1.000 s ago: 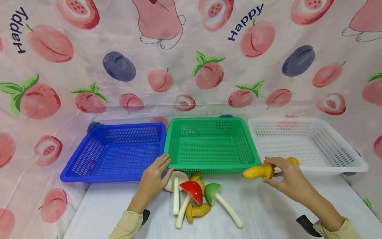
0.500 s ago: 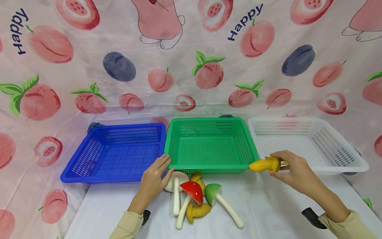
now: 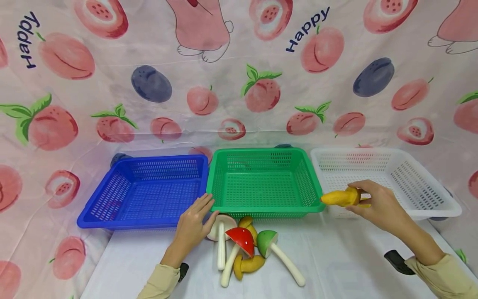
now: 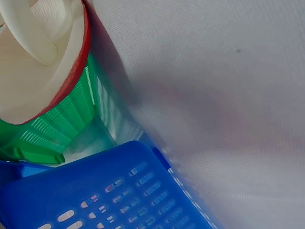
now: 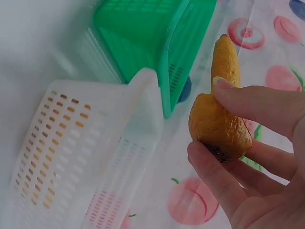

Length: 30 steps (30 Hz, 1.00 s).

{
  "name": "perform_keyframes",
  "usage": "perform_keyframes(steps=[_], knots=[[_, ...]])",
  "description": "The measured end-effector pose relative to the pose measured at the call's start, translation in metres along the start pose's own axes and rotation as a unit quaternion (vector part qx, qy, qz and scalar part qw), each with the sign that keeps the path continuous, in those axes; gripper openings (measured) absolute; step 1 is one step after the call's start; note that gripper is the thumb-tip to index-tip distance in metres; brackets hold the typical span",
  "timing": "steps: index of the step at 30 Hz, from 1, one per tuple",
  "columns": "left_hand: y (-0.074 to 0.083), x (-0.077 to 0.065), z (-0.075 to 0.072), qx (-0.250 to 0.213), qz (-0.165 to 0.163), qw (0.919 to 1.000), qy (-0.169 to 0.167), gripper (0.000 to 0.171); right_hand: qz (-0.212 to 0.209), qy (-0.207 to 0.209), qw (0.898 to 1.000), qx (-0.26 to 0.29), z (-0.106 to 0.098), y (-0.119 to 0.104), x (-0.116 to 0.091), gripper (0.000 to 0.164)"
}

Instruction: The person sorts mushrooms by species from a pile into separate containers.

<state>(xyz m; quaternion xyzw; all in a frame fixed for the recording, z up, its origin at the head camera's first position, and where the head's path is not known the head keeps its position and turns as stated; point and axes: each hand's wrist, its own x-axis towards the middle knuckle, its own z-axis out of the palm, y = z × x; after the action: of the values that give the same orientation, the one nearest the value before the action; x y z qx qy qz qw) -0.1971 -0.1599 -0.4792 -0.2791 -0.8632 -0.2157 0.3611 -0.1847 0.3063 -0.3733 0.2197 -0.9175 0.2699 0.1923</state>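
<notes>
In the head view my right hand [image 3: 379, 203] holds a yellow mushroom [image 3: 340, 197] above the front left corner of the white basket [image 3: 412, 212]. The right wrist view shows thumb and fingers pinching this mushroom [image 5: 220, 125] at its cap and lower stem, the stem pointing up. My left hand [image 3: 194, 222] lies with fingers extended, fingertips at the green basket's [image 3: 263, 209] front left corner. Beside it are a pale-capped mushroom [image 3: 221, 245], a red mushroom [image 3: 240, 240], a green mushroom [image 3: 267, 243] and two yellow-brown mushrooms, one in front [image 3: 249, 264] and one behind [image 3: 248, 226].
A blue basket [image 3: 142, 224] stands left of the green one, the three forming a row along the back. Yellow shows through holes in the white basket's wall [image 5: 71, 102]. Behind hangs a fruit-print cloth [image 3: 239, 74]; white cloth [image 3: 336, 265] covers the table.
My right hand has carried the yellow mushroom right and slightly up, from the green basket's front right corner toward the white basket. My left hand stays put.
</notes>
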Motion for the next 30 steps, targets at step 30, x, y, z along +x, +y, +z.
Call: perform_keyframes(steps=[30], knots=[[-0.001, 0.000, -0.001, 0.000, 0.000, 1.0000, -0.002, 0.036, 0.142, -0.098, 0.984, -0.050, 0.013, 0.082, 0.024, 0.055]])
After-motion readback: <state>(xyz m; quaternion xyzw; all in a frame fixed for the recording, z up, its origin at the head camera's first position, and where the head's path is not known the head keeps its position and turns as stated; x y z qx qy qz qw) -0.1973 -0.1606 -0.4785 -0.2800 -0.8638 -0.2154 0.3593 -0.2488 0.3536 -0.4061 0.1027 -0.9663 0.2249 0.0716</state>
